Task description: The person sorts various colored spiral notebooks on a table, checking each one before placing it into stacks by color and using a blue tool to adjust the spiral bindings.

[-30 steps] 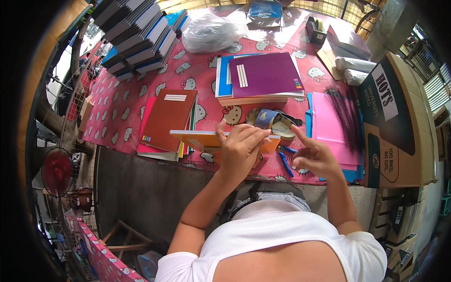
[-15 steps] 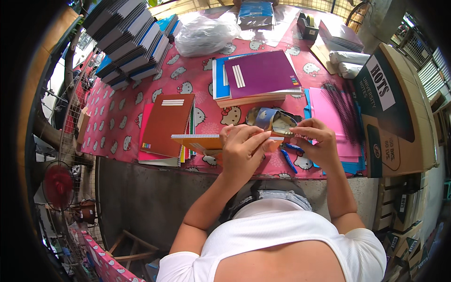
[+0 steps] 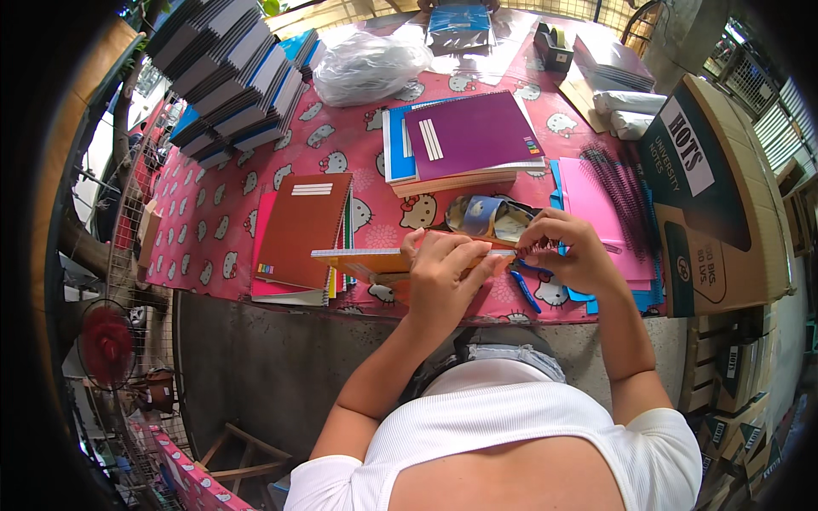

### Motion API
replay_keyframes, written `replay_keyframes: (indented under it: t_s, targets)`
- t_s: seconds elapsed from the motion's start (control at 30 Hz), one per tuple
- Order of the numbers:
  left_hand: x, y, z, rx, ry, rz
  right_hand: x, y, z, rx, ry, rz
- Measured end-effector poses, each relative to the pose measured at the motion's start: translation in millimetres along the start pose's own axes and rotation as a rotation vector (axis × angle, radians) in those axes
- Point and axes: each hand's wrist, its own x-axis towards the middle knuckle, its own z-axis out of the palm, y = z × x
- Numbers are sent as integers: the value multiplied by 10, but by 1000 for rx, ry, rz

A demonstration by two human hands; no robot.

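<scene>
The left hand (image 3: 447,271) has its fingers curled around an orange-covered notebook (image 3: 362,264), held on edge above the near side of the pink, cat-patterned table (image 3: 358,136). The right hand (image 3: 567,251) has fingertips bunched at the notebook's right end; whatever they pinch is too small to tell. Crowding them are a blue-and-tan rounded object (image 3: 480,217) just behind, a blue-handled tool (image 3: 525,291) below the right fingers, and a brown-covered spiral notebook (image 3: 307,226) on a pile at left. Farther back lies a purple spiral notebook (image 3: 477,132) on a stack. Dark coils (image 3: 609,196) lie over pink sheets (image 3: 588,196), beside a brown-and-green cardboard box (image 3: 716,196).
</scene>
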Motion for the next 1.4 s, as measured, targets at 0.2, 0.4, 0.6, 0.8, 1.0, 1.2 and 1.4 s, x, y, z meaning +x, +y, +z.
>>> replay_keyframes:
  t_s: [0.2,0.4,0.6,0.8,1.0,1.2,1.4]
  targets:
    - [19,-32,-15,-16,-8,-5,-33,-172,95,-32,-70,191]
    - [-4,-57,-54,129,-66,-8,-83,-147,213,-394,124,-151]
    - [-26,-59,-45,110,-58,-7,-18,-166,278,-529,163,-227]
    - [-42,-17,-58,106,-45,-6,-10,-222,310,-570,145,-199]
    - [-205,-13,-126,94,-68,39,118,-2,70,-520,-173,-188]
    - [-181,42,-110,53,-31,34,514,1173,279,-971,-366,219]
    - [-149,-83,-161,155,51,28,386,1154,138,-331,-90,65]
